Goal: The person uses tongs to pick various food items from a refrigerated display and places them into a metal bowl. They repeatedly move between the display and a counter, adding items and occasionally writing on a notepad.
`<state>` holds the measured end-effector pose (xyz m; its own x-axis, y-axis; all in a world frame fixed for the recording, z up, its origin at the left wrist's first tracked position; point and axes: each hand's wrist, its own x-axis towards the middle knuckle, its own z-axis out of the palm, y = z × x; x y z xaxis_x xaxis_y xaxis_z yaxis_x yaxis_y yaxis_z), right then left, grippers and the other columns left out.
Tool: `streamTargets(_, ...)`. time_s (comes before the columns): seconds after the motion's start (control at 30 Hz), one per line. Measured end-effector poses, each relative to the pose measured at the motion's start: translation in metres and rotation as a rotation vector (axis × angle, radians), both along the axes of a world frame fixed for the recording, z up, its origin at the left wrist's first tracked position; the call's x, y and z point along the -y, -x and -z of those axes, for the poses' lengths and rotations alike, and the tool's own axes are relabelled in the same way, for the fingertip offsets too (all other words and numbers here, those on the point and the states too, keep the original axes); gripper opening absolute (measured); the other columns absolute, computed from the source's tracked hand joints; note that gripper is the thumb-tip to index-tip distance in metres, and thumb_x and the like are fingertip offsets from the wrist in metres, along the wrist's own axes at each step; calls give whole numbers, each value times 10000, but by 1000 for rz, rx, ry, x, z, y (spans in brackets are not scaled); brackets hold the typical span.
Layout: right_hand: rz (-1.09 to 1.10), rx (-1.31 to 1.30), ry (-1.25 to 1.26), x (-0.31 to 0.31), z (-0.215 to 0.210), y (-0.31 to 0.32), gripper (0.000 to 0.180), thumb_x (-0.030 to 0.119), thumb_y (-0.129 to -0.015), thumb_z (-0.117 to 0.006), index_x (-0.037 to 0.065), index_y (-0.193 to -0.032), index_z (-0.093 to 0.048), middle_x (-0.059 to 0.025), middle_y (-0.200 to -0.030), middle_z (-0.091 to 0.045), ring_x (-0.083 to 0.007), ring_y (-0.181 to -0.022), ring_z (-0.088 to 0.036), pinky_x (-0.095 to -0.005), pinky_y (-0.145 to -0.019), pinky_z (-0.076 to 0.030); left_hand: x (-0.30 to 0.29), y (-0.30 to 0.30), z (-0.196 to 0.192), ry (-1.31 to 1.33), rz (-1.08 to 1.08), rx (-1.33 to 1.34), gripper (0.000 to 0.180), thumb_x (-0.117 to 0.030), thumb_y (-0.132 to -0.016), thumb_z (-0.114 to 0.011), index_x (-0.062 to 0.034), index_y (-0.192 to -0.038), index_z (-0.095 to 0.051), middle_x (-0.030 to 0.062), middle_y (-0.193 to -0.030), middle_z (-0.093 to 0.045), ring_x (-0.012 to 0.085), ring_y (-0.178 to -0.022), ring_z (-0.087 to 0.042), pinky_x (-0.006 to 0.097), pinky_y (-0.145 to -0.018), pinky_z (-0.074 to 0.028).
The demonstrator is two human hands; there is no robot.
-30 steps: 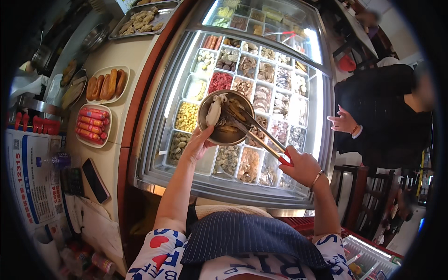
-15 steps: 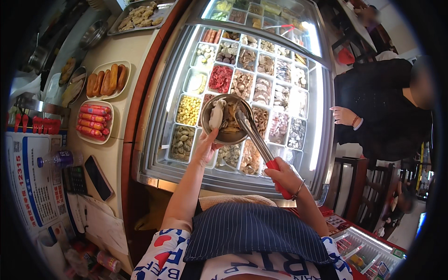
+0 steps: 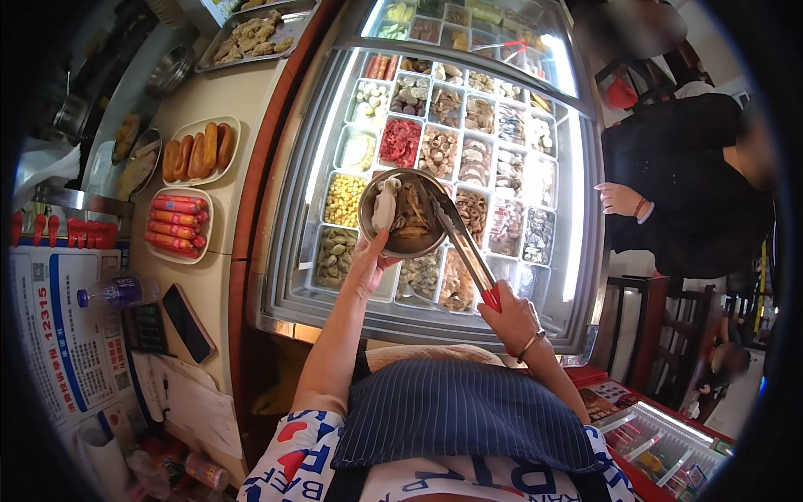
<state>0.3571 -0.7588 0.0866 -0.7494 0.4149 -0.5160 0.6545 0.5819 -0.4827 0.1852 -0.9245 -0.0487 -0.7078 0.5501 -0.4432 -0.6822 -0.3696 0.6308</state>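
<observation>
My left hand holds a round steel bowl from its near side, thumb over the rim. Inside the bowl lie a pale whitish piece of food and brown strips. In my right hand is a pair of metal tongs with red grips. Their far end reaches the bowl's right side; I cannot make out anything between the tips. Beneath the bowl, a lit display case holds white trays of sliced meats, red meat, corn pieces and mushrooms.
On the left counter are a plate of fried dough sticks, a plate of red-wrapped sausages, a phone and a bottle. Fried pieces fill a metal tray farther back. A person in black stands right of the case.
The tongs' tips have shifted from over the food toward the bowl's right rim. My left hand still holds the bowl. Another head has come into view at the far right.
</observation>
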Motion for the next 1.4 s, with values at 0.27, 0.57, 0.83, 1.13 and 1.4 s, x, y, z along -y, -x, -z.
streamTargets(0.27, -117, -92, -56, 14, 1, -2, 324, 260, -780, -504, 22, -958, -375, -241, -635, -554, -412, -578, -546, -460, -540, -447, 16, 1, 4, -32, 37, 10, 501, -267, -791, -583, -46, -1181, -361, 122, -1046, -533, 206, -867, -589, 309, -689, -541)
streamTargets(0.57, -75, -315, 183, 14, 8, 1, 372, 318, -738, -583, 96, -997, -435, -179, -679, -577, -350, -601, -570, -399, -530, -451, 26, -9, 2, -62, 13, -54, 474, -265, -816, -547, -14, -1186, -391, 151, -1123, -496, 298, -1006, -512, 423, -794, -479)
streamTargets(0.83, -171, -476, 194, 30, 13, 8, 362, 387, -747, -562, 102, -950, -468, -89, -605, -542, -268, -551, -556, -367, -494, -397, 76, -19, 18, 46, -48, -88, 474, -343, -793, -564, -59, -1152, -439, 93, -1009, -571, 226, -881, -582, 321, -672, -531)
streamTargets(1.13, 354, -233, 434, 3, 69, -71, 401, 433, -748, -537, 60, -889, -498, -95, -686, -551, -192, -519, -549, -313, -459, -436, 87, -25, 12, 138, -36, -96, 610, -393, -771, -570, -21, -1208, -364, 142, -1119, -502, 259, -960, -544, 346, -733, -519)
streamTargets(1.4, 364, 41, 455, -6, 160, -115, 382, 381, -724, -590, 45, -885, -506, -63, -627, -504, -148, -495, -510, -282, -410, -399, 58, -30, -9, 27, 35, -109, 544, -357, -796, -551, -40, -1201, -372, 135, -1139, -485, 262, -985, -529, 360, -752, -518)
